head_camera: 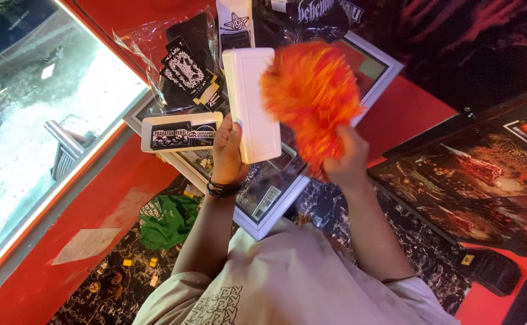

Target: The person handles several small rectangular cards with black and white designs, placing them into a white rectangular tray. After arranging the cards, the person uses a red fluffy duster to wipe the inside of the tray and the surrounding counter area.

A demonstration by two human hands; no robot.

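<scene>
Overhead, the camera looks down on a red surface [408, 111] crowded with dark printed goods. A white-framed picture [372, 57] lies flat on it beneath both hands. Beyond the left grip, clear plastic bags [179, 54] hold black patches with white artwork. To the left of that grip lies a flat white box [179, 131] bearing black stickers. Far to the left a bright window [46, 114] runs along the surface's edge, showing pale ground outside. Right of the right grip hang dark red and black posters [474, 174]. Nearer the person's body than the grips are a floor of black marble-like tile [113, 283] and a crumpled green cloth [167, 219].

The left hand [228, 153], a black band at its wrist, is clasped around the lower end of a white rectangular case [250, 102], holding it upright above the frame. The case is plain, smooth and rounded at its corners.

The right hand [347, 159] is clenched around the base of an orange feather duster [311, 96]. Its fluffy head, bright orange flecked with yellow, is blurred and sits just above that grip, touching the case's right edge.

The person wears a beige printed shirt [293, 277].
</scene>
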